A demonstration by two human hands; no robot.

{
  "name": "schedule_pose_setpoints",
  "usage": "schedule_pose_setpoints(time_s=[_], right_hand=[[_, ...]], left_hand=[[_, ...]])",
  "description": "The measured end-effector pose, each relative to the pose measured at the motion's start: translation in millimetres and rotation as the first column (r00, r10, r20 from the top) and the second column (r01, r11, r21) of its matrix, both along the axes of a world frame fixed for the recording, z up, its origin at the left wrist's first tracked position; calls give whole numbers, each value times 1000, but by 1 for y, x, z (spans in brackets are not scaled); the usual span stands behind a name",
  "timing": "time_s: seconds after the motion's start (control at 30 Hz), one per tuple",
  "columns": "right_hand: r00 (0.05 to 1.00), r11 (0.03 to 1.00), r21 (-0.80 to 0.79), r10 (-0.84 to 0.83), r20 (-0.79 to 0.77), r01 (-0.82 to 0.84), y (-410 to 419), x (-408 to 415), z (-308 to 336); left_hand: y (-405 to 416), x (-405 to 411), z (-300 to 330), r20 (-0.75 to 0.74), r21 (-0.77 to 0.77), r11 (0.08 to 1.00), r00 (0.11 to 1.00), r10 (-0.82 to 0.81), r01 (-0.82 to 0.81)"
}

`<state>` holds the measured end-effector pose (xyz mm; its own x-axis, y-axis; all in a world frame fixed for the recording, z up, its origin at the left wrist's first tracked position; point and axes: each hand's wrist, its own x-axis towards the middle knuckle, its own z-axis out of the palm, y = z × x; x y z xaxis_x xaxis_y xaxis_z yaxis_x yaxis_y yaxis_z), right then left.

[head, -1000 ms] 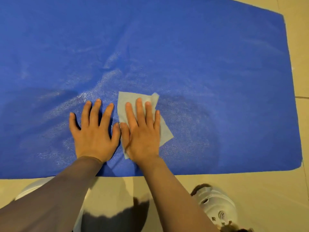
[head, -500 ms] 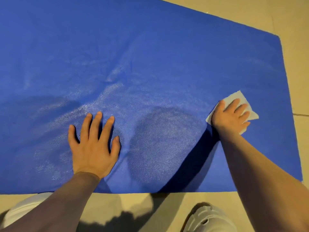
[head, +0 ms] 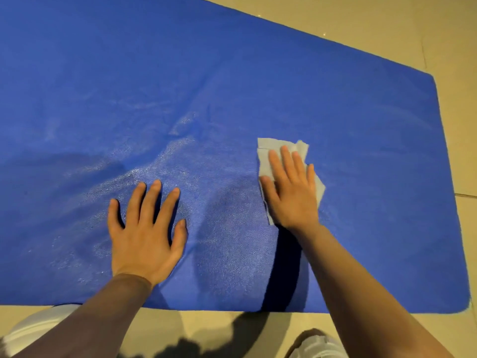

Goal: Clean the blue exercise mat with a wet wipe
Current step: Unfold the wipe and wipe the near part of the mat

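The blue exercise mat (head: 258, 81) lies flat on the floor and fills most of the view. A wet sheen covers its middle and near-left part. My right hand (head: 291, 192) presses flat, fingers straight, on a pale grey wet wipe (head: 265, 156) right of the mat's centre. The wipe's corners stick out beyond the fingertips and at the right of the palm. My left hand (head: 147, 231) rests flat on the mat with fingers spread, to the left of the wipe and closer to the near edge.
Beige tiled floor (head: 374, 27) surrounds the mat at the far right, the right side and along the near edge. A white shoe (head: 317, 344) shows at the bottom right and white clothing (head: 33, 329) at the bottom left.
My right hand swept the wipe from beside the left hand out toward the mat's right end, then back left to right of centre. The left hand stayed planted.
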<state>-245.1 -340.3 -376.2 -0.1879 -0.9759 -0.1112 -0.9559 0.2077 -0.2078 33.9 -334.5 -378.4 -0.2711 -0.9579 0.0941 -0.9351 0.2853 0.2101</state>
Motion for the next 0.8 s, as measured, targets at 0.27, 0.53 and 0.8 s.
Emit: schedule_pose_setpoints(time_s=[0.27,0.53,0.8], right_hand=[[758,759,4,-651,-35,651,93,10,5],[865,866,-77,-499,-60,494,114,136,-3],[857,855,-137,-512,-60,501,114,136,-7]], left_hand=[[0,2,-1,35,82,997,999,-8,5],[-1,3,-2,47,80,997,999,-23,19],[-2,3,-5,51,96,995,998,-27,22]])
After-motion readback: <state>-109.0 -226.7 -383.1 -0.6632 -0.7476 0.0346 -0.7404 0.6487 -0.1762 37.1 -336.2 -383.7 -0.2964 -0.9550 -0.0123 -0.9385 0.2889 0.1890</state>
